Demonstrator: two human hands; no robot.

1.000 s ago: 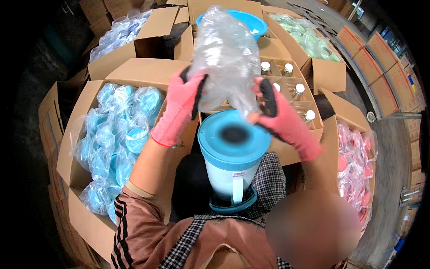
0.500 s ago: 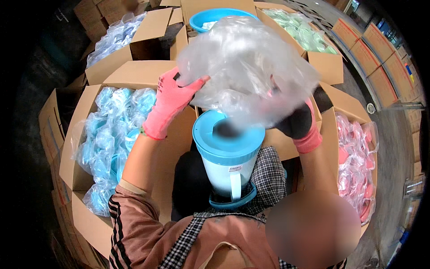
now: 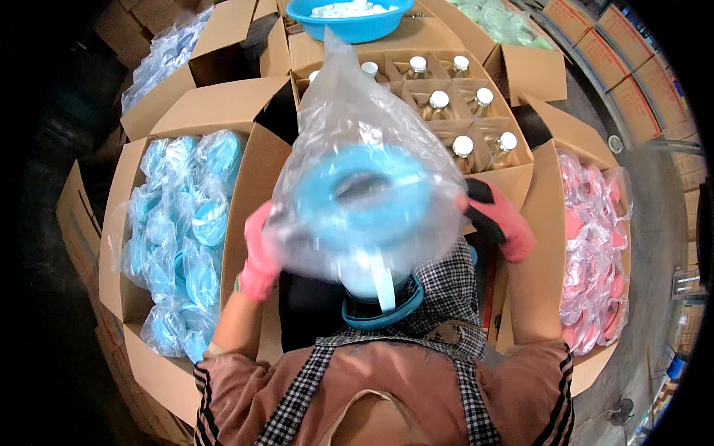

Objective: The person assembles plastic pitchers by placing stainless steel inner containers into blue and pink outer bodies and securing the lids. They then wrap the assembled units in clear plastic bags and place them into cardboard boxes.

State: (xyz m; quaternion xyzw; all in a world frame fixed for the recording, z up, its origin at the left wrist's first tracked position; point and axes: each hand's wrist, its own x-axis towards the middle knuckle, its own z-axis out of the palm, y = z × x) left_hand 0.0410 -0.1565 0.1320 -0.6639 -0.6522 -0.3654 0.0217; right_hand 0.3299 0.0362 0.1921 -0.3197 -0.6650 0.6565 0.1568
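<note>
A clear plastic bag (image 3: 320, 119) covers the top of a jug with a light blue lid and a white handle (image 3: 383, 286). Through the film the lid looks blurred, with a dark round spot in its middle. The jug's lower end stands in a blue ring-shaped holder (image 3: 383, 316) at my lap. My left hand (image 3: 260, 253), in a pink glove, is closed on the bag's left edge. On the other side, my right hand (image 3: 502, 221), in a pink glove with a dark palm, pinches the bag's right edge. The bag's pointed corner sticks up at the far end.
At left stands a carton (image 3: 242, 201) of bagged blue lids; at right, one of bagged pink pieces (image 3: 587, 253). Ahead, a divided carton (image 3: 513, 167) holds several white-capped bottles. Behind it sits a blue basin (image 3: 349, 28) of small white pieces. Bagged green pieces (image 3: 506, 26) lie farther back.
Both hands have come down and nearer to me, drawing the bag over the jug's lid. The bottles behind, hidden earlier by the bag, now show.
</note>
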